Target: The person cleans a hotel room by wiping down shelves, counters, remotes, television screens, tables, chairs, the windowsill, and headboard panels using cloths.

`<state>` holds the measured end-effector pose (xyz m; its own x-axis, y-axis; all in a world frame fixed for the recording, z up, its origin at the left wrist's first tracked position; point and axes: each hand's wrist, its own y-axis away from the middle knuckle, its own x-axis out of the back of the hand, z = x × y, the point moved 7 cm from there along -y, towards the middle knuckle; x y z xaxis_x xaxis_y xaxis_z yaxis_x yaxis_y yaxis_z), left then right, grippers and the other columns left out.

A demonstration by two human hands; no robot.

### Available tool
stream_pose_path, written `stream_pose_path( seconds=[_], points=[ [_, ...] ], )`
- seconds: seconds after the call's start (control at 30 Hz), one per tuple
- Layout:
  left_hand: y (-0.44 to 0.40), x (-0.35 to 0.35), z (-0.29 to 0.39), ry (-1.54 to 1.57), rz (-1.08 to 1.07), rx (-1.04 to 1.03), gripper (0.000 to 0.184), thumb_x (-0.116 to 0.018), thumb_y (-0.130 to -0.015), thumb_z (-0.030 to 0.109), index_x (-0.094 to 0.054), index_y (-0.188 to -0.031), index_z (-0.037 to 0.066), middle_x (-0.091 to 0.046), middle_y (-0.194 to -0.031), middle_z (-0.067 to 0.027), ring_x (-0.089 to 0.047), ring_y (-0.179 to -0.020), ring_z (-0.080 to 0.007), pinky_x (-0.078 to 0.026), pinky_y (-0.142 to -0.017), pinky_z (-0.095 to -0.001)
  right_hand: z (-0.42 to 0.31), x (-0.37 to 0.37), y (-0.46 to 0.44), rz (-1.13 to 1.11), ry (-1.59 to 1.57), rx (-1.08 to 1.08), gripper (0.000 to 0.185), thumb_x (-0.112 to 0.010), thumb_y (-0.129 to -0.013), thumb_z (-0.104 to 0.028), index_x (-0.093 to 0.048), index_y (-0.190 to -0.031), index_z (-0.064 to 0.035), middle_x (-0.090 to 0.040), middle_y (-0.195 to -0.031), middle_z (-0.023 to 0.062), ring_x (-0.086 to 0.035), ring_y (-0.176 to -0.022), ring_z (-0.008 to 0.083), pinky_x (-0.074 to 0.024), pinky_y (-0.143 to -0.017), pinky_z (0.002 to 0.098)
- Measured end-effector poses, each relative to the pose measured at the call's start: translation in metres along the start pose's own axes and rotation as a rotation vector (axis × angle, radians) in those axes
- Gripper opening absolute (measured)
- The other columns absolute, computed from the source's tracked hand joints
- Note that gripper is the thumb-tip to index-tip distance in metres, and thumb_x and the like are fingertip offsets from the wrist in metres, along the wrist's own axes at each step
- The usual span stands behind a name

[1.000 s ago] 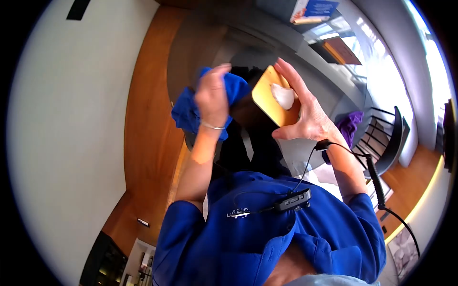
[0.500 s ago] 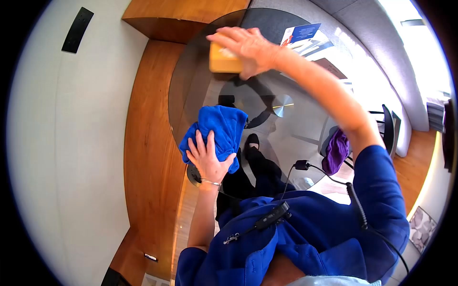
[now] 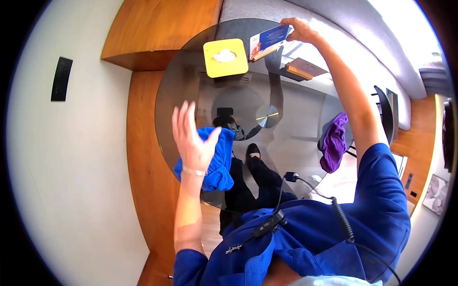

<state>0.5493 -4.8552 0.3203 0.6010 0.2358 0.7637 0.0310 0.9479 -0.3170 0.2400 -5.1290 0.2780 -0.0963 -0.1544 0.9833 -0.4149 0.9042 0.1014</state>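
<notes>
My left hand (image 3: pixel 193 143) is lifted with its fingers apart, in front of a crumpled blue cloth (image 3: pixel 220 162) at the near left edge of the round glass table (image 3: pixel 181 90). Whether the palm touches the cloth is hard to tell. At the far side, my right hand (image 3: pixel 300 31) grips the upper right corner of a blue-and-white card (image 3: pixel 270 40) in a low wooden stand. Left of the card sits a yellow tissue box (image 3: pixel 214 69), a white tissue sticking out of its top.
Another card in a wooden holder (image 3: pixel 299 72) stands right of my reach. A purple cloth (image 3: pixel 335 143) hangs over a chair at the right. A grey sofa (image 3: pixel 329 14) runs behind the table; wooden panelling (image 3: pixel 143 157) borders its left. A cable hangs from my shirt.
My right hand has let go of the tissue box, now on the table, and moved right to the card. My left hand has risen from pressing on the blue cloth, its fingers lifting.
</notes>
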Motion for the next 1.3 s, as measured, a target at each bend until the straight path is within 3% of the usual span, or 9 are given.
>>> stream_pose_path(
  seconds=[0.23,0.4,0.47,0.53,0.63,0.9,1.0,1.13,1.3],
  points=[
    [-0.139,-0.078,0.024,-0.192,-0.348,-0.18,0.105,-0.088,-0.056,0.034,-0.033,-0.144,0.019,-0.043,-0.143,-0.0112,-0.023,-0.14,-0.0378,-0.022,-0.107,-0.0645,-0.034,-0.002,0.033,-0.209,0.065,-0.058,0.035,-0.077,-0.073,-0.019,-0.07,-0.107,-0.013,-0.07,-0.099,0.0126,-0.065,-0.098,0.0289,-0.0501,-0.088,0.0416],
    [-0.184,-0.114,0.04,-0.168,-0.363,-0.231,0.087,-0.078,-0.069,0.042,-0.037,-0.142,0.02,-0.057,-0.131,-0.011,-0.027,-0.139,-0.0354,-0.017,-0.108,-0.063,-0.046,0.003,0.054,-0.253,0.111,-0.077,0.033,-0.076,-0.075,-0.021,-0.071,-0.107,-0.0148,-0.071,-0.094,0.0109,-0.065,-0.097,0.0272,-0.047,-0.09,0.0434],
    [-0.196,-0.143,0.038,-0.252,-0.624,-0.171,0.03,-0.066,-0.082,0.032,-0.068,-0.111,0.023,-0.065,-0.119,-0.0043,-0.04,-0.134,-0.0293,-0.016,-0.109,-0.0593,-0.036,-0.001,0.064,-0.301,0.1,-0.124,0.045,-0.078,-0.073,-0.025,-0.067,-0.116,-0.0158,-0.07,-0.1,0.012,-0.064,-0.101,0.0277,-0.0462,-0.091,0.044],
    [-0.197,-0.147,0.037,-0.193,-0.507,-0.198,0.014,-0.062,-0.086,0.026,-0.072,-0.093,0.021,-0.067,-0.107,-0.0039,-0.054,-0.118,-0.0266,-0.021,-0.105,-0.0578,-0.033,0.025,0.075,-0.092,-0.023,-0.094,0.058,-0.08,-0.065,-0.022,-0.064,-0.119,-0.0093,-0.066,-0.112,0.0154,-0.061,-0.106,0.0312,-0.0465,-0.094,0.0399],
    [-0.197,-0.152,0.033,-0.133,-0.461,-0.261,0.011,-0.062,-0.084,0.021,-0.071,-0.091,0.017,-0.065,-0.088,-0.0015,-0.06,-0.091,-0.0223,-0.031,-0.092,-0.0483,0.02,0.033,0.123,-0.045,-0.261,-0.102,0.075,-0.083,-0.062,-0.019,-0.054,-0.131,-0.0093,-0.057,-0.13,0.014,-0.051,-0.121,0.0306,-0.0402,-0.105,0.0385],
    [-0.192,-0.156,0.029,-0.134,-0.45,-0.263,0.009,-0.066,-0.083,0.019,-0.072,-0.089,0.017,-0.066,-0.09,-0.0001,-0.061,-0.092,-0.0214,-0.035,-0.084,-0.0388,0.121,-0.101,0.179,0.031,-0.508,-0.346,0.05,-0.077,-0.076,-0.021,-0.062,-0.121,-0.0055,-0.069,-0.103,0.0121,-0.064,-0.096,0.0243,-0.0492,-0.085,0.0363],
    [-0.181,-0.118,0.055,-0.094,-0.205,-0.347,0.03,-0.07,-0.082,0.024,-0.066,-0.111,0.021,-0.064,-0.108,-0.008,-0.059,-0.102,-0.0273,-0.033,-0.099,-0.0522,0.096,-0.078,0.184,-0.041,-0.54,-0.431,0.056,-0.073,-0.082,-0.025,-0.053,-0.131,-0.0092,-0.068,-0.105,0.0119,-0.063,-0.09,0.0239,-0.0501,-0.084,0.0364],
    [-0.079,-0.009,0.054,0.191,0.053,-0.176,0.053,-0.077,-0.074,0.021,-0.059,-0.121,0.004,-0.059,-0.124,-0.0148,-0.05,-0.122,-0.0325,-0.043,-0.097,-0.0437,0.092,-0.043,0.28,-0.046,-0.538,-0.387,0.073,-0.074,-0.078,-0.039,-0.045,-0.14,-0.0116,-0.053,-0.132,0.0172,-0.05,-0.123,0.0292,-0.0437,-0.098,0.0413],
    [0.125,-0.042,-0.013,-0.213,-0.397,0.069,0.085,-0.086,-0.058,0.038,-0.054,-0.13,0.008,-0.041,-0.144,-0.0163,-0.029,-0.136,-0.0412,-0.026,-0.11,-0.052,0.042,-0.089,0.435,0.165,-0.278,-0.508,0.09,-0.077,-0.07,-0.051,-0.041,-0.141,-0.0101,-0.039,-0.144,0.0196,-0.039,-0.132,0.0381,-0.0338,-0.108,0.0456]
  ],
)
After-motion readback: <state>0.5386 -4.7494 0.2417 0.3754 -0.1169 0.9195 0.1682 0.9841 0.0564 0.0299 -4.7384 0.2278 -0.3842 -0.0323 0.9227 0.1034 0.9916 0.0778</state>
